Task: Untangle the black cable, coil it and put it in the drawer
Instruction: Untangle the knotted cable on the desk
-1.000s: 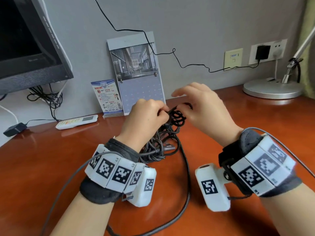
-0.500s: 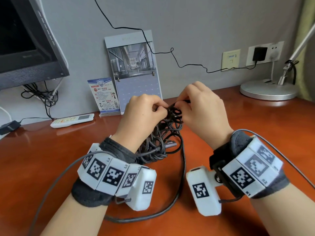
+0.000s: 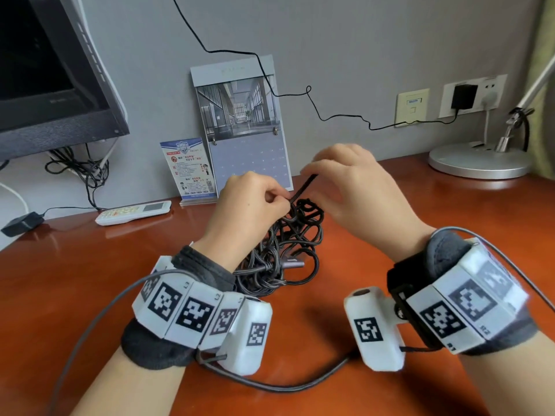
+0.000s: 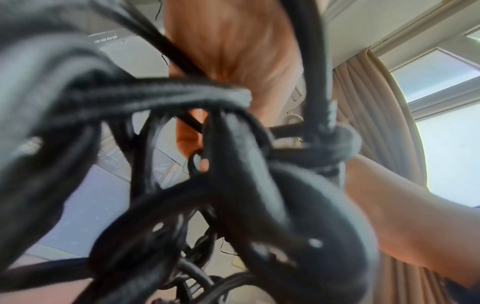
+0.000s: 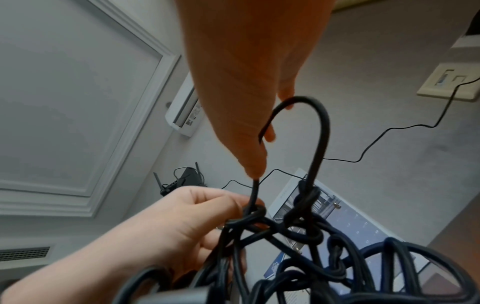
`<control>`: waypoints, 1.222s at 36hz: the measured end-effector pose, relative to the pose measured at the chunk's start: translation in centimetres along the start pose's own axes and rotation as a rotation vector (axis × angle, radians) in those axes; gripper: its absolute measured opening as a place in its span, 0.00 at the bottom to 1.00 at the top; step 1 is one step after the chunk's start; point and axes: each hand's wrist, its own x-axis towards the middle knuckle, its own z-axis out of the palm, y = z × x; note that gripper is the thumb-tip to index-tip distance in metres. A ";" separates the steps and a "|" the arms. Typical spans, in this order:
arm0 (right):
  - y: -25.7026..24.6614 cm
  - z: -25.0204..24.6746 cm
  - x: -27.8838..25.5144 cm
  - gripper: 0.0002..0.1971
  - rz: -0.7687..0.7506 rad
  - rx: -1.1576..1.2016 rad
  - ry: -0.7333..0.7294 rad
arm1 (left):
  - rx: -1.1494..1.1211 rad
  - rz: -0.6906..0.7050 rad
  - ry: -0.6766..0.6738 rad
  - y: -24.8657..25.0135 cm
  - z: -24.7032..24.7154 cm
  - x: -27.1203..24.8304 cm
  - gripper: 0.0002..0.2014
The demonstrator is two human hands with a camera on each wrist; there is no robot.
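My left hand (image 3: 249,202) pinches the knotty black cable (image 3: 288,244); my right hand (image 3: 354,187) pulls one loop up. Still a big tangle: no coil, no drawer seen.

Strand being drawn out of the knot

The right hand (image 3: 357,190) is lifting up and away from the tangled cable (image 3: 288,244), pulling 1 strand out taut where half a second ago it was pressed close against the left hand (image 3: 249,202). The left hand is staying at the knot, pinching it as the gap between the 2 hands is widening.
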 end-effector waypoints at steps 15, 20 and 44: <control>-0.5 0.0 -0.4 0.04 0.285 0.014 0.162 | 0.079 0.059 -0.006 1.2 0.4 -0.5 0.10; 2.3 -1.4 -0.2 0.06 0.542 0.084 0.416 | 0.066 0.046 -0.066 0.3 0.1 0.1 0.08; -1.0 -0.5 1.6 0.07 -0.041 -0.161 -0.511 | -0.275 -0.359 -0.497 0.5 -1.2 0.7 0.06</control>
